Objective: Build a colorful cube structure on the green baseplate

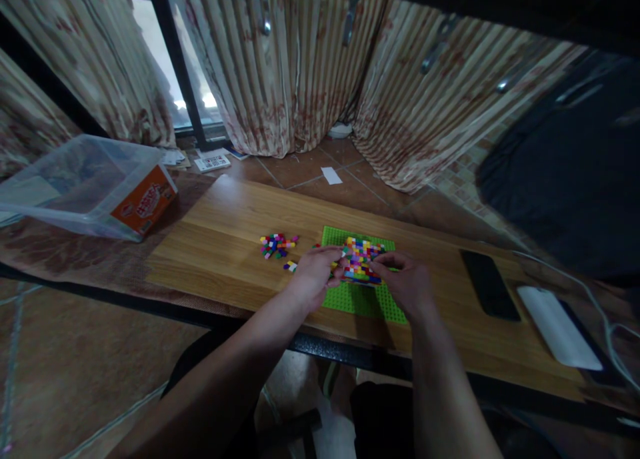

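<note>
A block of many-coloured toy bricks stands on a green studded baseplate. My left hand is at the left side of the block, its fingers curled, with a small green and white toy brick at the fingertips. From the right, my right hand reaches the block with thumb and finger pinched together at its surface; whatever is between them is too small to tell. Left of the baseplate lies a pile of loose bricks, and a few more bricks lie beside my left hand.
The wooden board carries a black phone on the right. Beyond it are a white device and a white cable. A clear plastic bin with an orange label stands at the left. Curtains hang behind.
</note>
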